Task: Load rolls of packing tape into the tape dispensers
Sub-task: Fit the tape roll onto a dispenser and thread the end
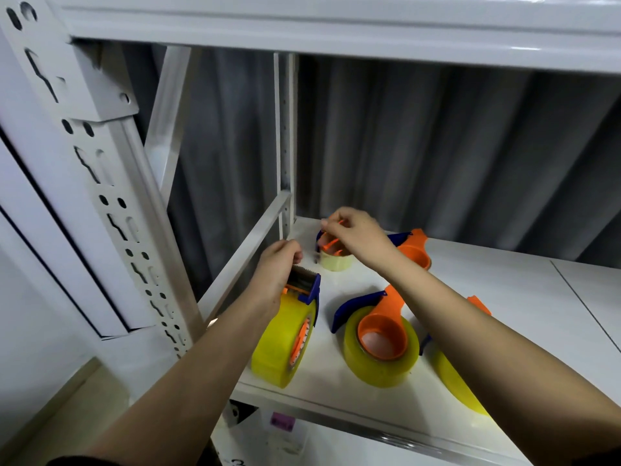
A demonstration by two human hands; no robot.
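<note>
The left hand (277, 269) holds the top of a tape dispenser (304, 290) near the front left corner of the white shelf (487, 287). Its fingers are curled around the blue and orange head. This dispenser stands on edge with a big yellow tape roll (279, 344) in it. The right hand (356, 235) is up near the back left corner of the shelf. Its fingers are pinched together, and I cannot tell what they hold. Just under it sits a small pale tape roll (336, 262) in another dispenser. A second loaded dispenser (379, 334) lies flat in the middle near the front edge. Another yellow roll (453, 381) peeks out under the right arm.
</note>
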